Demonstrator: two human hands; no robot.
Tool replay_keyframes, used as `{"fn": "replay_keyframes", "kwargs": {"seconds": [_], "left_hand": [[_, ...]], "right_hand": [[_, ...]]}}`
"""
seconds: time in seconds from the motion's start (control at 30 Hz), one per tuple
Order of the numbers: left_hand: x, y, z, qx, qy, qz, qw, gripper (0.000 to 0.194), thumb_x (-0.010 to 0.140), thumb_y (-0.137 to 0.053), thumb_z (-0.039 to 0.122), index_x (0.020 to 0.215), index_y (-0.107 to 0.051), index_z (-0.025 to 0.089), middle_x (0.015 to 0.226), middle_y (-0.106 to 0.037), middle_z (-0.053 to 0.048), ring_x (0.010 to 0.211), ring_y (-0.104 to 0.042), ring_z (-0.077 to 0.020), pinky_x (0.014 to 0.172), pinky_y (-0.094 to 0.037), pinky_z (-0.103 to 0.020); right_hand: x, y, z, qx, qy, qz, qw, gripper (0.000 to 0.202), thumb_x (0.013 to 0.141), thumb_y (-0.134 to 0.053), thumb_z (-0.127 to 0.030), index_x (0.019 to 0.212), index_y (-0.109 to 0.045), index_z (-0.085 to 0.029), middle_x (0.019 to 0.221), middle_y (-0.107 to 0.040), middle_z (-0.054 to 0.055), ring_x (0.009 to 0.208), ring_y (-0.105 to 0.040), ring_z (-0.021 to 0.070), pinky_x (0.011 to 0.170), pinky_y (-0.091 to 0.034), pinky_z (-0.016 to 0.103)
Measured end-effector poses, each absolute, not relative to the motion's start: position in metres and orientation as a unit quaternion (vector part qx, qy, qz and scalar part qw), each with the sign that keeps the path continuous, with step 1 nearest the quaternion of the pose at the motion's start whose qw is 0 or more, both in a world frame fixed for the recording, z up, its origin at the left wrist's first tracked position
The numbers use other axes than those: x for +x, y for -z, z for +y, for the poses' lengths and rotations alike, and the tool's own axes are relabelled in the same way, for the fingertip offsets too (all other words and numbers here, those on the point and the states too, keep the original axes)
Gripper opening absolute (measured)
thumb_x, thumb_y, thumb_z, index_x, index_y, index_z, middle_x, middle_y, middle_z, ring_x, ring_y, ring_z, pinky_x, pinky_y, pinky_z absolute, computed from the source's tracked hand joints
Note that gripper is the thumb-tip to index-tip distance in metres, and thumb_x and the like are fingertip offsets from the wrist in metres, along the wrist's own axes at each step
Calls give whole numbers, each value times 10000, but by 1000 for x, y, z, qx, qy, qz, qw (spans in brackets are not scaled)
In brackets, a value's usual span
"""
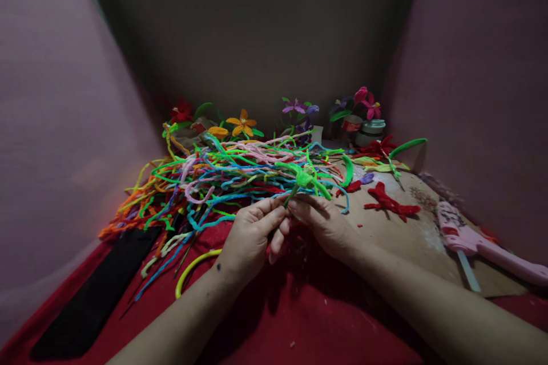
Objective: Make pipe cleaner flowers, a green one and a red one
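Both my hands meet in the middle of the view, pinching the stem of a green pipe-cleaner flower (303, 178). My left hand (259, 231) has its thumb and fingertips closed on the stem's lower part. From the other side, my right hand (319, 219) grips the same stem just below the bloom. Green fuzzy petals spread outward above my fingertips, with a pale centre on top. Just beyond lies a big heap of coloured pipe cleaners (248, 168). The fingertips partly hide the stem.
To the right, a red pipe-cleaner piece (391, 203) and a pink glue gun (466, 239) lie on a tan board (411, 265). A black strip (98, 296) and a yellow loop (184, 276) rest at left on the red cloth (295, 319). Finished flowers (242, 123) and a jar (371, 132) stand behind.
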State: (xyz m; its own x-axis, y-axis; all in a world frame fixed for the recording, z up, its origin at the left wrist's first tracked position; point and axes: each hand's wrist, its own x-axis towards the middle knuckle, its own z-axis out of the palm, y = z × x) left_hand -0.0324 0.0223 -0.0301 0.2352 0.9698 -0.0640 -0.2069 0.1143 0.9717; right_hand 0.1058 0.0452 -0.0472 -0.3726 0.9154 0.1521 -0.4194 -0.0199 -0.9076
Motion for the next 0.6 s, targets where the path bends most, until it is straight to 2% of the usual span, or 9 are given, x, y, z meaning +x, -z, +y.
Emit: {"fn": "replay_keyframes", "kwargs": {"seconds": [0.17, 0.27, 0.43, 0.6], "left_hand": [[-34, 30, 22, 454, -455, 384, 662, 232, 823, -535, 288, 643, -531, 141, 344, -430, 70, 234, -316, -27, 263, -276, -123], [-34, 29, 23, 434, -452, 371, 685, 226, 819, -542, 271, 637, -530, 137, 382, -455, 66, 232, -294, -16, 252, -278, -122], [-38, 31, 27, 401, -416, 349, 738, 231, 826, -541, 309, 673, -547, 136, 417, -422, 81, 244, -223, 8, 251, -254, -103], [-40, 31, 29, 397, -393, 353, 750, 140, 789, -574, 270, 724, -550, 149, 531, -486, 69, 260, -218, 15, 252, -233, -115]], "right_hand": [[104, 57, 48, -215, -731, -453, 463, 202, 769, -624, -337, 873, -661, -168, 652, -629, -5, 571, -557, 118, 561, -413, 251], [104, 61, 52, -216, -730, -433, 483, 244, 732, -674, -295, 946, -671, -178, 678, -654, -2, 580, -563, 108, 581, -415, 245], [105, 59, 55, -191, -750, -407, 485, 236, 688, -715, -262, 914, -696, -195, 714, -678, 4, 600, -586, 116, 649, -447, 279], [105, 56, 53, -191, -747, -409, 489, 207, 672, -720, -255, 865, -696, -185, 690, -664, 6, 596, -580, 126, 627, -459, 277]]}}
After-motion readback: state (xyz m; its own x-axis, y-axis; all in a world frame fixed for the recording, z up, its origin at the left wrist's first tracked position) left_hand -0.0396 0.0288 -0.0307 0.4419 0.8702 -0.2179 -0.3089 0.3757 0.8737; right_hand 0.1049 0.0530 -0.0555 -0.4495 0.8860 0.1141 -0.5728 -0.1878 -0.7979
